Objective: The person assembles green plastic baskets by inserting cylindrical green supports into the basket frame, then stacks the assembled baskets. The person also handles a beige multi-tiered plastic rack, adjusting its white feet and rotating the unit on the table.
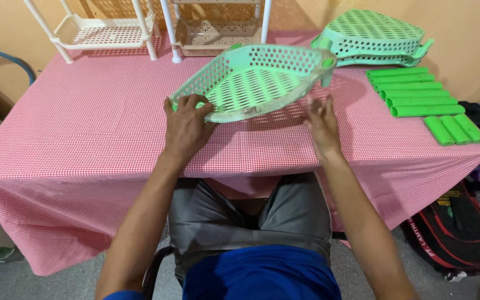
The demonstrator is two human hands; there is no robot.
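Note:
My left hand grips the near left corner of a light green perforated plastic shelf tray, which is tilted up off the table with its far right corner raised. My right hand hovers open just below and right of the tray, fingers spread, not touching it. The tray rests over a table covered with a red and white checked cloth.
A stack of matching green trays sits at the back right. Several green plastic tubes lie in a row on the right, with three short ones nearer. White shelf racks stand at the back. A bag lies on the floor right.

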